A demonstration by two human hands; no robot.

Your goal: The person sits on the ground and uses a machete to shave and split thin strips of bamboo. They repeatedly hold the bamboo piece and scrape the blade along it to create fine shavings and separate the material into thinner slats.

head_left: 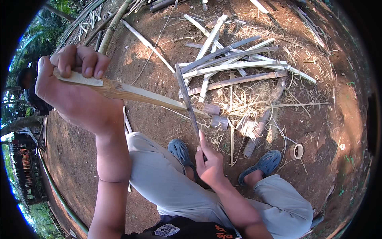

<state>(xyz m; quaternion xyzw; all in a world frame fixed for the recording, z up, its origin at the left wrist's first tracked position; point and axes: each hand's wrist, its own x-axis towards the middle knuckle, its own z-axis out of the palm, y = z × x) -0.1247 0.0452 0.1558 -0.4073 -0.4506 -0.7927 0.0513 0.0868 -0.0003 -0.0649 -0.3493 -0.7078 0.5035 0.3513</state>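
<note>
Bamboo is what both hands work on. The left hand point(73, 85) is in the upper left of the frame, clenched tight around one end of a long bamboo strip point(147, 96). The fingers curl over the top of the strip and the thumb side presses from below.

From that fist the strip runs to the right and a little down, toward the middle of the frame. That is its long way: upper left to centre. Its far end is near the blade, just above the feet.

The right hand point(210, 161) is lower, in the middle of the frame, closed around the handle of a knife point(187, 99). The long thin blade points up and a bit to the left. It crosses the strip near the strip's far end and touches it there. So the blade stands almost upright while the strip lies almost flat, and the two make a cross.

The right hand is nearer to the crossing spot. The left hand is well apart from it, at the other end.

Behind the blade, on the brown dirt, lies a pile of split bamboo slats point(234, 65). Two blue shoes point(266, 161) sit below the strip, and a small roll of tape point(298, 151) lies at the right.
</note>
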